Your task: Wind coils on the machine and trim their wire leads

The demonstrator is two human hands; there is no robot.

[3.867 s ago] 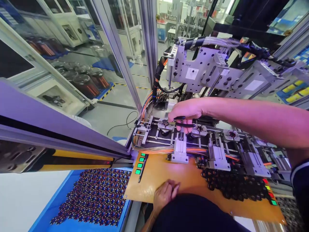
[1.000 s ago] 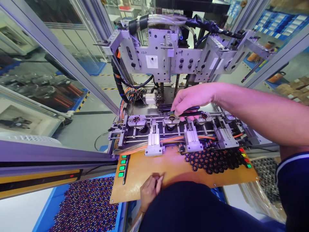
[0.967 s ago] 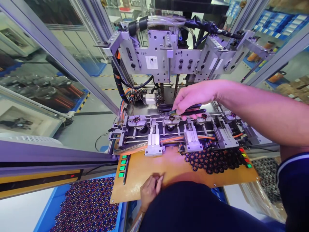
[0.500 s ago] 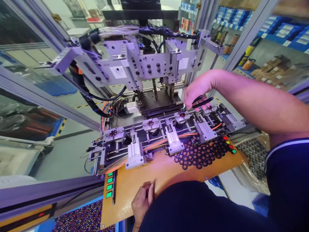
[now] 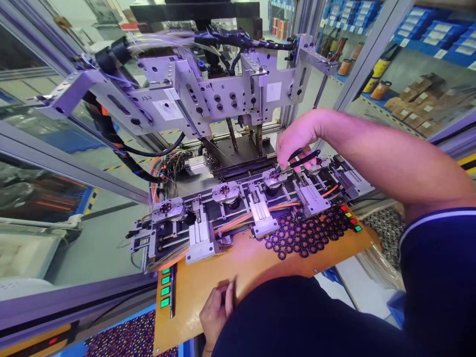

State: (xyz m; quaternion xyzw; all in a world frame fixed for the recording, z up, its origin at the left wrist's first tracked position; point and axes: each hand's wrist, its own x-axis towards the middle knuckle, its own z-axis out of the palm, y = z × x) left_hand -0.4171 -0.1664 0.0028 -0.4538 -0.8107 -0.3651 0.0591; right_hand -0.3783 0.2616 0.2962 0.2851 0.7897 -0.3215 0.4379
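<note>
My right hand (image 5: pixel 295 141) is closed around black-handled pliers (image 5: pixel 309 157), reaching over the row of metal fixtures. The pliers' tips point down at the third fixture (image 5: pixel 270 181) from the left, right at the small ring part in it; my fingers partly hide the tool. To the left, a second fixture (image 5: pixel 231 196) and a first fixture (image 5: pixel 179 212) each hold a small dark ring with reddish spots. My left hand (image 5: pixel 214 315) rests with curled fingers at the near edge of the orange board (image 5: pixel 186 310). Whatever it holds, if anything, is hidden.
Many dark rings (image 5: pixel 305 237) lie on the board's right side. Lit green buttons (image 5: pixel 165 291) and a black pen-like stick (image 5: pixel 172 292) are at its left. A large metal plate assembly (image 5: pixel 223 96) hangs behind the fixtures. A blue tray (image 5: pixel 143 315) of parts sits lower left.
My right hand has moved rightward along the fixtures with the pliers, from near the first and second to the third. The view has turned right. My left hand stays curled at the board's edge.
</note>
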